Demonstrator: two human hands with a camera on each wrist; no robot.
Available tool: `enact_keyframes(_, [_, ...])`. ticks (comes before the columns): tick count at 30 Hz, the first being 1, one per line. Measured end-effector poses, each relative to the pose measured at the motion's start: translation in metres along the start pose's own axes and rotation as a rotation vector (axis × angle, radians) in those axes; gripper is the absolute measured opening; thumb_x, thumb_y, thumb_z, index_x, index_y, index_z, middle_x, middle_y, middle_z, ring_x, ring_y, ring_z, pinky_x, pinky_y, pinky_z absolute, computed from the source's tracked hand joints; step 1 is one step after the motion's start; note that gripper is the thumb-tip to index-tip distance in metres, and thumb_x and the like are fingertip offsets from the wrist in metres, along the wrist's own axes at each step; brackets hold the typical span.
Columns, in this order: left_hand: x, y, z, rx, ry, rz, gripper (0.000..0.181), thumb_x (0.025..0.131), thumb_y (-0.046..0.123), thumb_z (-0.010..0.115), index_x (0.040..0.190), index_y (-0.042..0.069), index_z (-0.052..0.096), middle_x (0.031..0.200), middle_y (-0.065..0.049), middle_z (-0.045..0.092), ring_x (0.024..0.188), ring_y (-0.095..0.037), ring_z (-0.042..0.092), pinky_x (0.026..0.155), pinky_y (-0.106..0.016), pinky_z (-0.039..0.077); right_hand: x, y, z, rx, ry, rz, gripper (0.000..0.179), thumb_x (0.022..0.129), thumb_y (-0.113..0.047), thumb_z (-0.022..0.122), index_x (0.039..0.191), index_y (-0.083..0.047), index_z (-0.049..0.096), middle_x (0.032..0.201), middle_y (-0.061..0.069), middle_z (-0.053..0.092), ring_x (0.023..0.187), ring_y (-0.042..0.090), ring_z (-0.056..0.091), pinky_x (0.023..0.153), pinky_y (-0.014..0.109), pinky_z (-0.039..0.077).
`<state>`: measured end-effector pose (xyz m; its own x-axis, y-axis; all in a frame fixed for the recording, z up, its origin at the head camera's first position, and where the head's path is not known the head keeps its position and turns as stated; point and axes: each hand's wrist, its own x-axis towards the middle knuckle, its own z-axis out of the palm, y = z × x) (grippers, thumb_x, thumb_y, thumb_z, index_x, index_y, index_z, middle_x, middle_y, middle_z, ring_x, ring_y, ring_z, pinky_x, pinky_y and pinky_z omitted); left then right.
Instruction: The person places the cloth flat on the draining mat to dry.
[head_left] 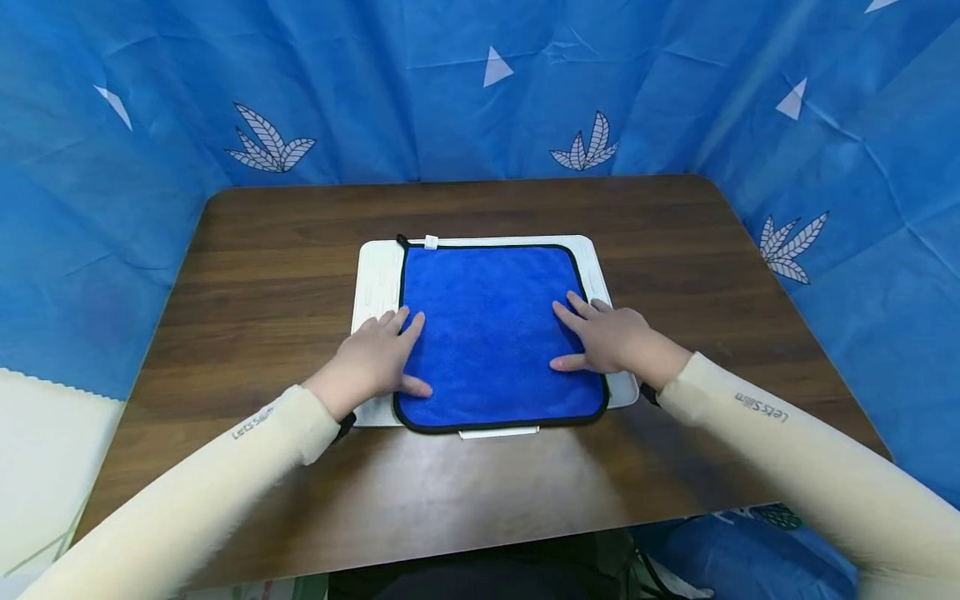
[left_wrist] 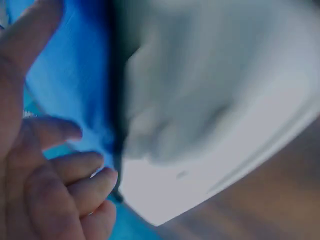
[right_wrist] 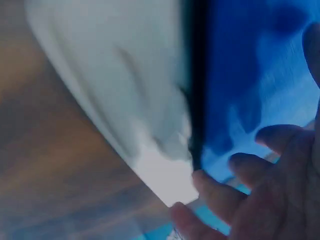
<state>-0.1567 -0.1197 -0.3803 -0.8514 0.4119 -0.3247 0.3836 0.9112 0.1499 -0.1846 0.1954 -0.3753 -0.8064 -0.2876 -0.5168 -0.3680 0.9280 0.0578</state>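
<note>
A blue cloth with black edging lies flat over a white board, whose left, right and back margins show around it. My left hand is at the cloth's left edge with its fingers and thumb spread. At the right edge, my right hand has its fingers spread over the cloth too. In the left wrist view the fingers are loosely bent above the cloth's border, gripping nothing. The right wrist view likewise has the fingertips by the black edging. Whether either hand touches the cloth I cannot tell.
The board rests on a brown wooden table. A white tab sticks out under the cloth's front edge. Behind and beside the table hangs a blue patterned curtain. A small black loop and a white label sit at the cloth's far left corner.
</note>
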Motion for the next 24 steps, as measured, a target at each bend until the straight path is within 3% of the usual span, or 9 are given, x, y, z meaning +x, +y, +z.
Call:
enact_keyframes(5, [0.049,0.004,-0.024,-0.017,0.034,-0.069,0.091,0.095,0.057,0.056,0.158,0.003,0.019,0.164,-0.023,0.016,0.152,-0.041,0.02,0.122,-0.053,0.023,0.042,-0.015,-0.029,0.036,0.011,0.026,0.084,0.098,-0.067,0.034,0.161,-0.02,0.004,0.169,0.01,0.002,0.153,0.041,0.012,0.115,0.065,0.028])
enact_keyframes(8, [0.073,0.002,-0.03,-0.041,0.006,-0.1,0.079,0.101,0.052,0.045,0.159,0.007,0.016,0.166,-0.02,0.012,0.154,-0.038,0.015,0.123,-0.052,0.021,0.059,-0.018,-0.037,0.071,-0.012,0.046,0.081,0.1,-0.066,0.029,0.161,-0.02,0.001,0.169,0.009,-0.001,0.154,0.039,0.009,0.118,0.063,0.023])
enact_keyframes(10, [0.081,-0.003,-0.03,-0.053,-0.025,-0.133,0.075,0.103,0.049,0.042,0.159,0.007,0.015,0.167,-0.019,0.01,0.154,-0.037,0.014,0.123,-0.052,0.02,0.064,-0.014,-0.038,0.087,-0.03,0.068,0.08,0.101,-0.064,0.027,0.161,-0.019,0.0,0.169,0.009,-0.001,0.155,0.038,0.008,0.119,0.063,0.022])
enact_keyframes(16, [0.079,-0.03,-0.026,-0.034,-0.067,-0.178,0.075,0.104,0.046,0.043,0.159,0.003,0.014,0.166,-0.021,0.012,0.153,-0.041,0.014,0.121,-0.056,0.022,0.061,0.01,-0.034,0.124,-0.027,0.131,0.079,0.103,-0.059,0.031,0.161,-0.013,0.004,0.168,0.013,0.003,0.154,0.039,0.01,0.117,0.065,0.022])
enact_keyframes(20, [0.075,-0.036,-0.023,-0.051,-0.028,-0.184,0.08,0.103,0.05,0.045,0.159,0.002,0.013,0.165,-0.023,0.012,0.152,-0.042,0.015,0.118,-0.06,0.027,0.064,0.012,-0.031,0.11,0.018,0.124,0.079,0.102,-0.059,0.032,0.161,-0.013,0.005,0.168,0.014,0.005,0.153,0.04,0.013,0.117,0.063,0.025])
enact_keyframes(24, [0.074,-0.032,-0.02,-0.04,0.049,-0.159,0.077,0.103,0.054,0.038,0.16,0.008,0.013,0.167,-0.019,0.009,0.153,-0.041,0.014,0.12,-0.058,0.025,0.065,0.003,-0.031,0.097,0.154,0.089,0.077,0.102,-0.06,0.033,0.161,-0.018,0.01,0.168,0.012,0.008,0.153,0.042,0.015,0.117,0.065,0.023])
